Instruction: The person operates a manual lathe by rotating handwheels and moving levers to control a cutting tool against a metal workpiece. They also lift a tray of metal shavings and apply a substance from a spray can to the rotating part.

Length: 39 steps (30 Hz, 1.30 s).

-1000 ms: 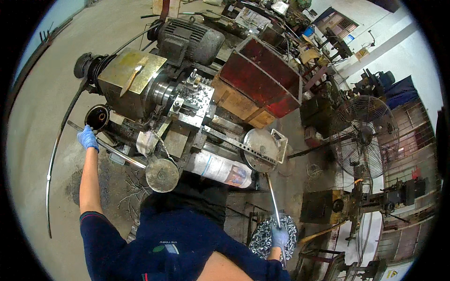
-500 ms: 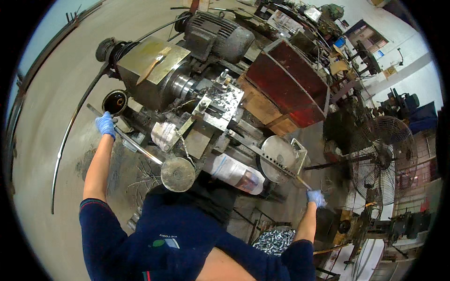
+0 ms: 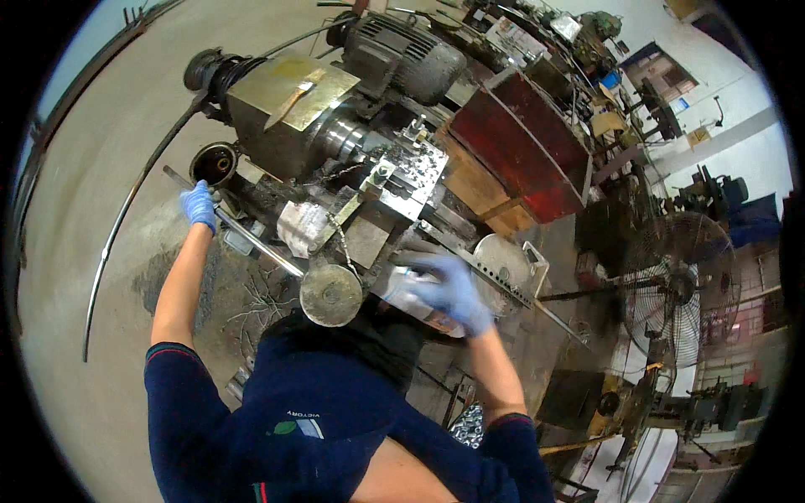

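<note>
My left hand (image 3: pixel 199 205), in a blue glove, is closed around a long metal lever (image 3: pixel 260 245) at the machine's left side. The lever slants down to a round metal disc (image 3: pixel 331 295). My right hand (image 3: pixel 457 293), also gloved in blue, is over a white cylinder with a printed picture (image 3: pixel 402 291) at the machine's front. Motion smears its fingers, so whether they touch the cylinder is unclear. Beyond it, a perforated bar (image 3: pixel 495 281) ends in a thin rod (image 3: pixel 562 323). Metal chips lie on the machine's slide (image 3: pixel 417 172), beside the shiny spindle (image 3: pixel 342 138).
A brush (image 3: pixel 289 105) lies on the metal housing (image 3: pixel 251 92). Behind stand a motor (image 3: pixel 402 59) and a dark red box (image 3: pixel 528 142). A fan (image 3: pixel 679 285) stands at the right. Small metal parts (image 3: pixel 468 427) sit near my right arm. A long hose (image 3: pixel 126 218) hangs at left.
My right hand has let go of the thin rod at the right and moved left over the white cylinder. My left hand keeps its hold on the lever. The whole view has shifted slightly.
</note>
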{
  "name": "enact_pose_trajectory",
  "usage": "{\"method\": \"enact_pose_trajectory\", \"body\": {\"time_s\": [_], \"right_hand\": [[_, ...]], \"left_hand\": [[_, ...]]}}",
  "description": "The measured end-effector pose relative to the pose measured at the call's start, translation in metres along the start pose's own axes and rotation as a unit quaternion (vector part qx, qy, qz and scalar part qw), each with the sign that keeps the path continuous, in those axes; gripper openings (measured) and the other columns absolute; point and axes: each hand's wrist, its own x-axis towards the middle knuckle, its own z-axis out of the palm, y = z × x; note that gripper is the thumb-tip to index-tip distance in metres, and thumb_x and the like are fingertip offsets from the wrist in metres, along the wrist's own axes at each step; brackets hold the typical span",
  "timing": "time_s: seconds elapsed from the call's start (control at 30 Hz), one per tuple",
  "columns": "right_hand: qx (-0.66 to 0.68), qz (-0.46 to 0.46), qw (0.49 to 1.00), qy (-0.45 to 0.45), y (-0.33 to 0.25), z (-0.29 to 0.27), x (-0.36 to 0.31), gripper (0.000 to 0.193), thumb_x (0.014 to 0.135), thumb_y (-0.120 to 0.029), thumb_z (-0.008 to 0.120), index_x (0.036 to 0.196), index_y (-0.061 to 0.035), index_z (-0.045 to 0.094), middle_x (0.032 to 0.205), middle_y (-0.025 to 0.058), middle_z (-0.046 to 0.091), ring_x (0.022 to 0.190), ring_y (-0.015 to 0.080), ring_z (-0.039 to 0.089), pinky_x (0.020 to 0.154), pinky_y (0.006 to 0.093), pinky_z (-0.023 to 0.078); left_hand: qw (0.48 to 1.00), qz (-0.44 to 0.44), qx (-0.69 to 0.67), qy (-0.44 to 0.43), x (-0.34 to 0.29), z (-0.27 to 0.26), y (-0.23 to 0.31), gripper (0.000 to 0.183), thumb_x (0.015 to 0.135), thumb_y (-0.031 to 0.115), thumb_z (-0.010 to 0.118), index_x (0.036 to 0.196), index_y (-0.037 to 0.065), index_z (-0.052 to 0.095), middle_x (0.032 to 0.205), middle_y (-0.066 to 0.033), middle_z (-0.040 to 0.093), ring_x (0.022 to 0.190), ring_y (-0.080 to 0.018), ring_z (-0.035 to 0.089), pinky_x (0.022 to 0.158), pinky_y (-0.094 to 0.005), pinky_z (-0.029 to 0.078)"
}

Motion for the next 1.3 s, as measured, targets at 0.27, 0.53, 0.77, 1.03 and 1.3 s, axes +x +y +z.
{"method": "enact_pose_trajectory", "body": {"time_s": [0.27, 0.53, 0.77, 1.03, 1.3], "right_hand": [[-0.312, 0.037, 0.947, -0.072, -0.016, 0.085, 0.103, 0.047, 0.067, -0.051, 0.066, 0.091, -0.0105, 0.069, 0.095, 0.0141, 0.064, 0.088, 0.0317, 0.06, 0.082, 0.0381, 0.046], [-0.101, -0.226, 0.964, -0.095, -0.087, 0.116, 0.068, 0.047, 0.07, -0.04, 0.07, 0.104, -0.0071, 0.064, 0.109, 0.018, 0.059, 0.1, 0.0328, 0.057, 0.087, 0.0386, 0.044], [-0.086, -0.045, 0.993, 0.064, -0.039, 0.047, 0.005, 0.032, 0.072, -0.025, 0.071, 0.094, -0.002, 0.067, 0.086, 0.0135, 0.066, 0.075, 0.0223, 0.063, 0.069, 0.031, 0.048], [-0.108, 0.087, 0.977, 0.165, 0.041, 0.037, -0.081, 0.028, 0.072, -0.024, 0.073, 0.09, -0.0035, 0.068, 0.079, 0.0103, 0.066, 0.072, 0.0203, 0.062, 0.07, 0.0307, 0.049], [-0.04, 0.142, 0.97, 0.194, 0.047, 0.037, -0.105, 0.024, 0.075, -0.016, 0.072, 0.09, 0.0012, 0.066, 0.08, 0.0102, 0.067, 0.071, 0.0128, 0.06, 0.069, 0.0263, 0.048]], "left_hand": [[0.951, -0.057, 0.101, -0.286, -0.022, -0.058, 0.043, 0.035, 0.08, 0.045, 0.063, 0.079, 0.01, 0.058, 0.061, -0.002, 0.052, 0.052, -0.0139, 0.056, 0.043, -0.0275, 0.044], [0.95, -0.096, 0.221, -0.199, 0.054, -0.171, -0.034, 0.03, 0.085, 0.034, 0.058, 0.096, 0.006, 0.058, 0.063, -0.0037, 0.052, 0.053, -0.0157, 0.055, 0.045, -0.0299, 0.047], [0.764, 0.292, 0.529, -0.225, 0.005, -0.096, -0.061, 0.034, 0.079, 0.031, 0.059, 0.098, 0.004, 0.063, 0.08, -0.014, 0.063, 0.07, -0.0254, 0.061, 0.069, -0.0368, 0.049], [0.457, 0.297, 0.742, -0.391, -0.014, -0.019, -0.081, 0.035, 0.082, 0.042, 0.046, 0.095, 0.016, 0.064, 0.096, -0.0106, 0.064, 0.09, -0.0297, 0.058, 0.078, -0.0435, 0.044], [0.568, 0.288, 0.69, -0.345, -0.014, -0.038, -0.108, 0.022, 0.075, 0.03, 0.058, 0.087, 0.015, 0.068, 0.088, -0.0114, 0.066, 0.078, -0.0279, 0.064, 0.064, -0.0376, 0.05]]}}
